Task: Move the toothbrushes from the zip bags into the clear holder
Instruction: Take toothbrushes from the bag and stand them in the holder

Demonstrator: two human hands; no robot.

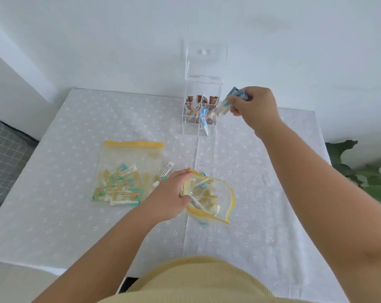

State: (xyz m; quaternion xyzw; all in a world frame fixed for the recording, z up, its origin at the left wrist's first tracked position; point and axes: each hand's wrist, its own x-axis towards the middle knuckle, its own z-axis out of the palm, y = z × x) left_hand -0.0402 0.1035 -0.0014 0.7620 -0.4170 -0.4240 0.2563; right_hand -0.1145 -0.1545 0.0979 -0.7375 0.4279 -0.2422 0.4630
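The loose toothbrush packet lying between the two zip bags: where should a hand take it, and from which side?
Probably by its far white end, from above. The packet lies flat and slanted on the cloth; its near end runs under the left hand holding the open bag, while the far end sticks out beside the flat bag.

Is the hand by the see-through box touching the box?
Apart. In the head view, the right hand holds blue packets beside the clear holder, with tablecloth showing between.

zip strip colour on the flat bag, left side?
Yellow, along the top edge of the flat bag; head view, the only one.
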